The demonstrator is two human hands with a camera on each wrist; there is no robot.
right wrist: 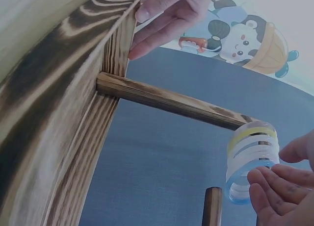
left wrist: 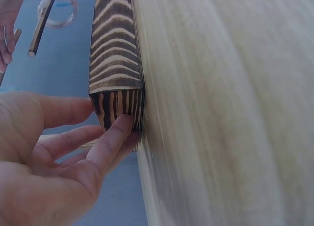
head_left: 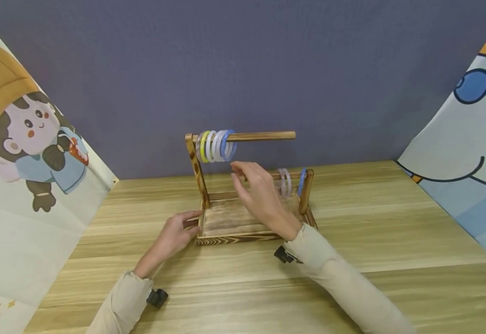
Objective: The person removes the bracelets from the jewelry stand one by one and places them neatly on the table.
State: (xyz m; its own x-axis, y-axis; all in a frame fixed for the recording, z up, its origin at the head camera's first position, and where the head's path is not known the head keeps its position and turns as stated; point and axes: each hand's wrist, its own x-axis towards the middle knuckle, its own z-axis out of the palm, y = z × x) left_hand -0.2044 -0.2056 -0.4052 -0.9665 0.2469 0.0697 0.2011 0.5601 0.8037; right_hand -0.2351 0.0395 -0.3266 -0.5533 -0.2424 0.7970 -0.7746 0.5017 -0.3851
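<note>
My left hand [head_left: 178,235] touches the left end of a wooden two-bar rack's base [left wrist: 117,108] with its fingertips. On the rack's upper bar [head_left: 263,136] hang several bangles: a clear one, a yellow bangle [head_left: 203,146], white ones and, outermost, a blue bangle [head_left: 229,145]. My right hand [head_left: 261,197] is just below and right of this row, fingers slightly bent. In the right wrist view its fingertips overlap the blue bangle's edge, and nothing is pinched. Two pale clear bangles [head_left: 285,183] and a blue bangle [head_left: 302,182] hang on the lower bar, which the right hand partly hides.
The rack stands on a wood-grain table [head_left: 364,222], near a grey-blue back panel [head_left: 243,69]. Cartoon-printed sheets rise at the left [head_left: 38,139] and right. A short upright post [head_left: 307,191] holds the lower bar, a taller post [head_left: 197,171] the upper one.
</note>
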